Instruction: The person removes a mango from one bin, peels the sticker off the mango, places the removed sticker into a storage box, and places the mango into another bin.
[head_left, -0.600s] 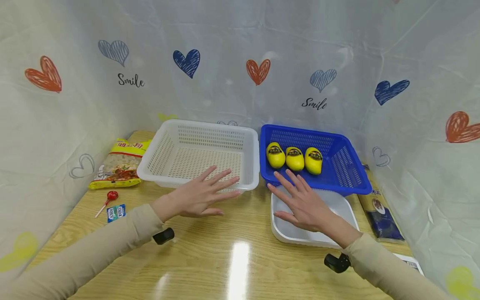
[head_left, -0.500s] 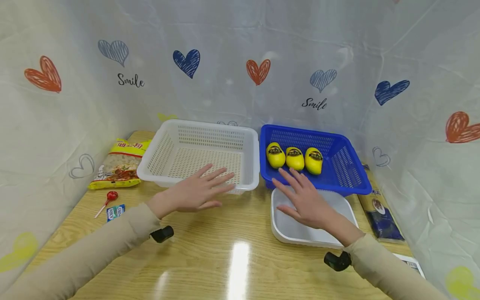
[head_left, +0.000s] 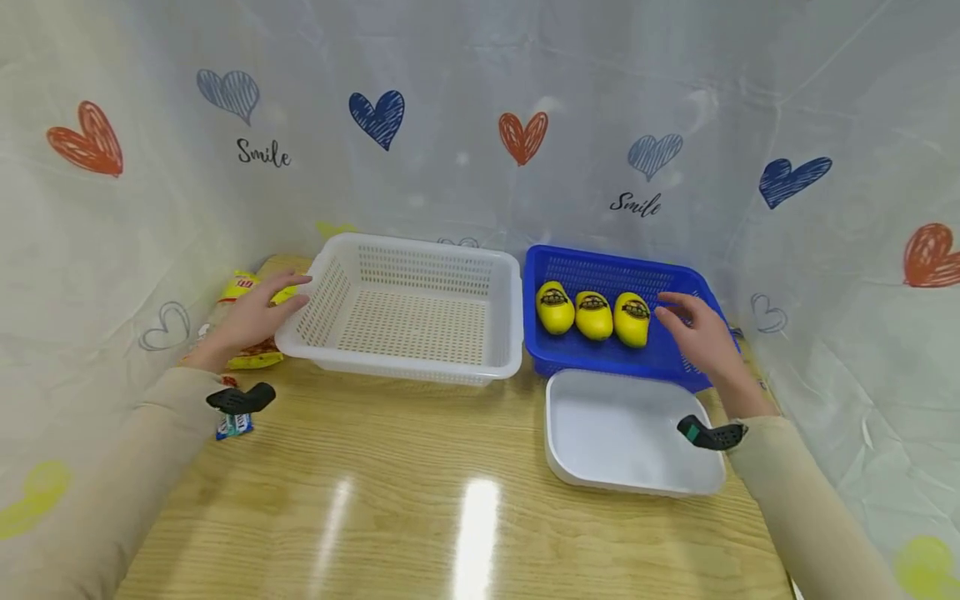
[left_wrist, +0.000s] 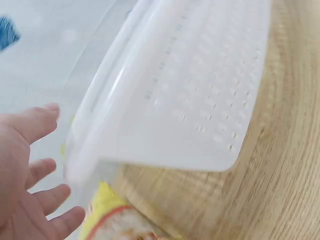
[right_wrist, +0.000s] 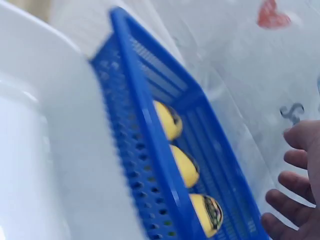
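My left hand is at the left rim of a white plastic basket, fingers loosely spread and holding nothing. In the left wrist view, its fingers reach past the basket's corner. Over the right end of a blue basket is my right hand, fingers slightly bent with nothing between them. Three yellow mango-shaped fruits with dark labels lie in a row inside the blue basket, left of that hand. The right wrist view shows these fruits beyond the blue rim, apart from the fingers.
A white tub stands before the blue basket. A yellow food bag, partly hidden by my left hand, lies left of the white basket. Small blue packets sit below it. A printed curtain hangs behind.
My hands have moved apart: the left went left to the white basket's side, the right went up and right over the blue basket's right end. Fruits and baskets stay in place.
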